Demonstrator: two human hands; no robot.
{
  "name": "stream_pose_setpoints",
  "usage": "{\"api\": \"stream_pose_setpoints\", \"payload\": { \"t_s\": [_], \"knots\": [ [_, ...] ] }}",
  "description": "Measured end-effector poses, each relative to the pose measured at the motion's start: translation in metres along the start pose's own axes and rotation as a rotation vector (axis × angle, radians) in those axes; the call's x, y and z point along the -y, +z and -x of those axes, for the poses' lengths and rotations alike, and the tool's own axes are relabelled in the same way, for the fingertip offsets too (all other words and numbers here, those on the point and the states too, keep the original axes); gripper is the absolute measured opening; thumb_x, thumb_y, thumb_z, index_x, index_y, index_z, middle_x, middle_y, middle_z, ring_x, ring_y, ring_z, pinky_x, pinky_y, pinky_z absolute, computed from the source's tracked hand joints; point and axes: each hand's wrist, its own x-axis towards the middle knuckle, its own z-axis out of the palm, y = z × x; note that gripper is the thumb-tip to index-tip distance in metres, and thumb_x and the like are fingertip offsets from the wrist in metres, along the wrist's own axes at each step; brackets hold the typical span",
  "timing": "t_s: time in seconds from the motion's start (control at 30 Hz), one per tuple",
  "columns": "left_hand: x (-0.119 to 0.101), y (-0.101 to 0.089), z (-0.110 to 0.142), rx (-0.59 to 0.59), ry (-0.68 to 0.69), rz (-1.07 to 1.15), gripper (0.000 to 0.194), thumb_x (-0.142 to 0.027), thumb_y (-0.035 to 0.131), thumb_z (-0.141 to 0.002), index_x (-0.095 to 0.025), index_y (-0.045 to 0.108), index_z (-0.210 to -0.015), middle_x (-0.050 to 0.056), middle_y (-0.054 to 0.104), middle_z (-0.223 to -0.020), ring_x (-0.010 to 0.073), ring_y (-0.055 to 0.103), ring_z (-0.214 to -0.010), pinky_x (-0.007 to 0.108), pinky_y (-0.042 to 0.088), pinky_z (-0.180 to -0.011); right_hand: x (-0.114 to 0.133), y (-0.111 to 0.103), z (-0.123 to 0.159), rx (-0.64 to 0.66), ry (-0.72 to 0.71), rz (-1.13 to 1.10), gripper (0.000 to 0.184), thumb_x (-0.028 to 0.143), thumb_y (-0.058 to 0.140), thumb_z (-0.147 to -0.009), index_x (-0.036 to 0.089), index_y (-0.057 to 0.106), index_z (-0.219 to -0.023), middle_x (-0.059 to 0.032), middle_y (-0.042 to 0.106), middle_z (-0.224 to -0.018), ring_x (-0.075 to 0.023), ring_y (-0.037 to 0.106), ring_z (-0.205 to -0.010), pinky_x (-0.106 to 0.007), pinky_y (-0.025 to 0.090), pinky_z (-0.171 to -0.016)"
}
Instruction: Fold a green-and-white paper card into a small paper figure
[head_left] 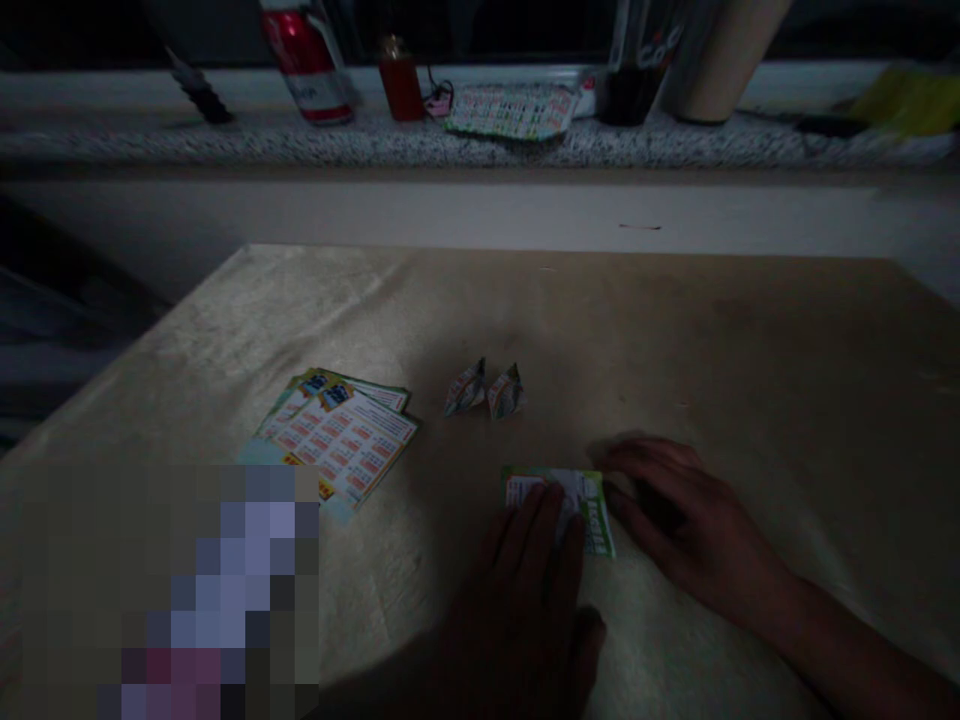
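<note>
A small printed paper sheet (596, 510), green and white and seemingly folded, lies in front of me on the table. My left hand (525, 580) rests flat on it with outstretched fingers, covering its left and lower part. At the sheet's upper right corner are the tips of my right hand (682, 510); its fingers are loosely bent, with a gap between thumb and fingers. Just beyond stand two small folded paper shapes, a left one (466, 388) and a right one (506, 392). Left of them lies a fanned stack of printed leaflets (345, 435).
The table (750, 340) ends at a wall below a granite sill (405, 150). On the sill stand a red and white can (307, 65), a red bottle (401, 80), a patterned packet (514, 108), a glass with dark liquid (634, 80) and a beige cylinder (724, 60). A pixelated patch covers the lower left.
</note>
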Motion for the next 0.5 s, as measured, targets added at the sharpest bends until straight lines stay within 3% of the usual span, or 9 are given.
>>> {"api": "stream_pose_setpoints", "payload": {
  "t_s": [0.5],
  "knots": [
    [-0.0006, -0.0033, -0.0016, -0.014, 0.002, -0.002, 0.059, -0.043, 0.050, -0.097, -0.008, 0.049, -0.145, 0.021, 0.049, -0.153, 0.0353, 0.043, -0.144, 0.048, 0.047, -0.108, -0.0016, 0.0004, 0.0005, -0.004, -0.019, 0.007, 0.027, 0.017, 0.059, -0.095, 0.024, 0.061, -0.121, -0.0054, 0.072, -0.116, -0.0233, 0.063, -0.114, -0.045, 0.051, -0.098]
  ]
}}
